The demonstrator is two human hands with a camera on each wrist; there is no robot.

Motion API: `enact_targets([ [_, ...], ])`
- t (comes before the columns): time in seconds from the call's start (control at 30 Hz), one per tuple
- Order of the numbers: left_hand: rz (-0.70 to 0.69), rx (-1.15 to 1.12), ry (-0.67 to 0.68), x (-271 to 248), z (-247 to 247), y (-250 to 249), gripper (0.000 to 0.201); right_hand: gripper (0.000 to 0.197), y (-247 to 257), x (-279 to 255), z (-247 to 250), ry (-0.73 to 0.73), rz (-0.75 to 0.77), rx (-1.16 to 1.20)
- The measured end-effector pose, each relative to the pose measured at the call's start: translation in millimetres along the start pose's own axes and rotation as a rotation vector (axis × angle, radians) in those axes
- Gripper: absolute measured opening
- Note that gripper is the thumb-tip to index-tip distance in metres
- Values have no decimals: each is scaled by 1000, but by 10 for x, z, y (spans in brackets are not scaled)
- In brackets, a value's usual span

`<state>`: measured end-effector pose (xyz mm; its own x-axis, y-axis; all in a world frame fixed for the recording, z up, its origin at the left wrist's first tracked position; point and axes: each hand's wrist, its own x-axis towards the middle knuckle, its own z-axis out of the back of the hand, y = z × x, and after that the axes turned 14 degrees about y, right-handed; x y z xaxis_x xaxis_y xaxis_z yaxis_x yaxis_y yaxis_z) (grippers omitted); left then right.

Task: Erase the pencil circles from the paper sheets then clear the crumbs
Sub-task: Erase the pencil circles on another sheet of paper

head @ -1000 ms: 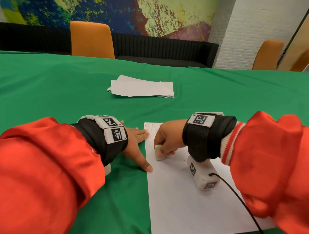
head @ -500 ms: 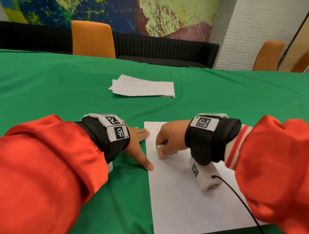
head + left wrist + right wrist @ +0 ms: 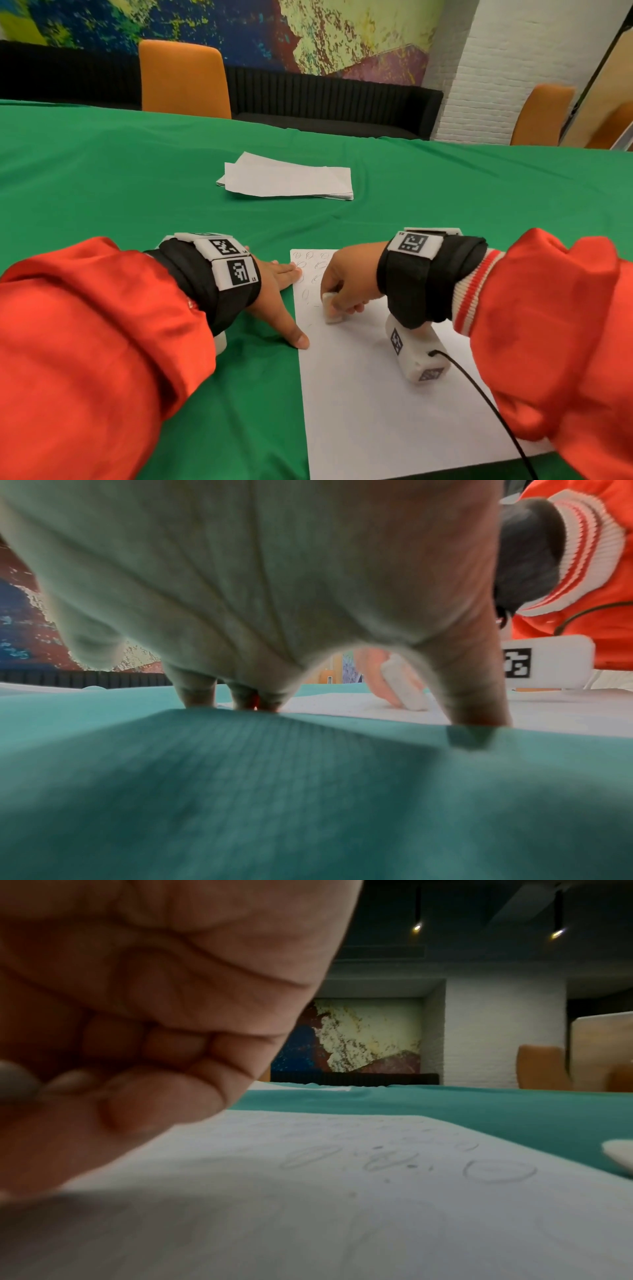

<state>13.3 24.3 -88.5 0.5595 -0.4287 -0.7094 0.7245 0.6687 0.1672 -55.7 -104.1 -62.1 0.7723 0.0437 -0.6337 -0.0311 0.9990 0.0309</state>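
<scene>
A green tablecloth (image 3: pixel 102 178) covers the whole table, and on its near right part lies a white paper sheet (image 3: pixel 376 411), its long side running away from the person. Farther off, near the middle of the cloth and well apart from this sheet, sits a loose stack of papers (image 3: pixel 287 180). The left hand (image 3: pixel 274 294) lies flat and spread on the cloth along the sheet's left edge: its fingers are straight, their tips at the edge near the far corner, and the thumb tip presses down right at the edge nearer the person; the left wrist view shows fingertips (image 3: pixel 198 699) and thumb planted where cloth meets paper. The right hand (image 3: pixel 346 281) hovers low over the far left part of the sheet with its fingers curled, pinching a small white eraser (image 3: pixel 330 306) between thumb and fingers; the eraser's lower end touches the paper, tilted, as the left wrist view also shows (image 3: pixel 404 685). In the right wrist view the curled fingers (image 3: pixel 164 1096) fill the left side. Pencil circles (image 3: pixel 310 270) stand in rows at the far end of the sheet, just beyond the eraser, and a few dark crumbs (image 3: pixel 387 1167) lie among them.
</scene>
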Motion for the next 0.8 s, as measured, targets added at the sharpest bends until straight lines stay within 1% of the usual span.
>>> enact_targets([
  [0.07, -6, -9, -4, -7, -1, 1, 119, 24, -34, -7, -6, -38, -16, 16],
  [0.2, -21, -42, -30, -33, 5, 10, 117, 21, -37, -119, -73, 21, 24, -10],
  [0.23, -23, -46, -36, -37, 8, 11, 118, 20, -48, -159, -95, 17, 37, -13],
  [0.27, -24, -50, -43, -42, 11, 12, 117, 19, -74, -198, -113, -18, 47, -9],
  [0.33, -39, -63, -66, -60, 13, 9, 114, 17, -165, -271, -131, -154, 43, 33],
  [0.4, -66, -84, -109, -99, 20, -5, 105, 16, -264, -336, -146, -266, 17, 59],
  [0.43, -77, -92, -138, -132, 33, -17, 100, 16, -302, -364, -158, -291, 1, 54],
  [0.53, -111, -105, -185, -237, 117, -87, 89, 16, -356, -428, -204, -293, -43, 27],
  [0.63, -154, -136, -150, -262, 180, -214, 88, 19, -319, -447, -233, -265, -49, -8],
  [0.7, -148, -93, -112, -238, 166, -298, 88, 20, -250, -449, -245, -253, -19, -23],
  [0.8, -147, -42, -89, -200, 131, -344, 82, 21, -117, -434, -258, -230, 48, -49],
])
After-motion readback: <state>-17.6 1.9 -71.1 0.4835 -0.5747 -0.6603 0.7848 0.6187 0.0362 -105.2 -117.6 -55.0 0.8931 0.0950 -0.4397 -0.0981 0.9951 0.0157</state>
